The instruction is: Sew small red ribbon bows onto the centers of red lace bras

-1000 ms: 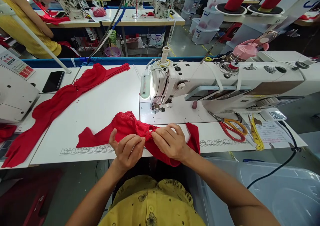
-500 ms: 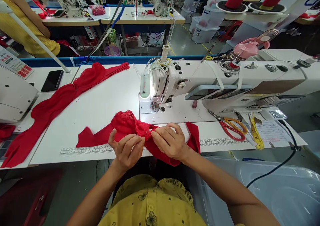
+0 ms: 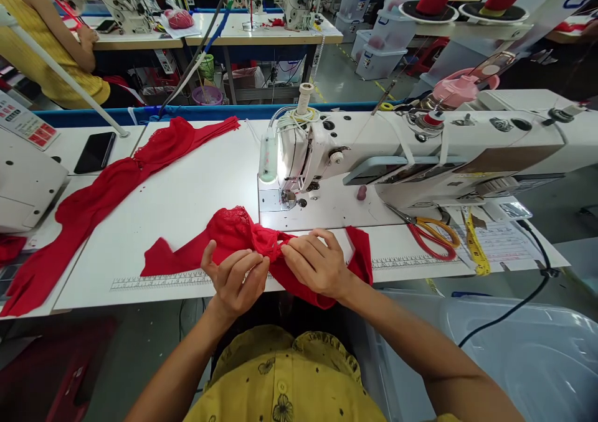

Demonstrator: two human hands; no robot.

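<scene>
A red lace garment piece [image 3: 233, 229] lies at the front edge of the white sewing table [image 3: 196, 192], one end hanging over the edge. My left hand [image 3: 236, 279] pinches the fabric near its middle. My right hand [image 3: 317, 263] grips the same bunched fabric just to the right, fingertips almost touching the left hand's. The white sewing machine [image 3: 374, 154] stands behind the hands, its needle area [image 3: 289, 199] a short way beyond the fabric.
A long pile of red fabric [image 3: 103, 198] runs diagonally across the left of the table. A black phone [image 3: 94, 152] lies far left. Scissors [image 3: 432, 232] and a yellow tape measure [image 3: 474, 244] lie at right. A clear plastic bin [image 3: 514, 353] sits lower right. Another person [image 3: 51, 42] works behind.
Both hands stay on the red garment piece with only slight finger shifts. The view has drifted a little.
</scene>
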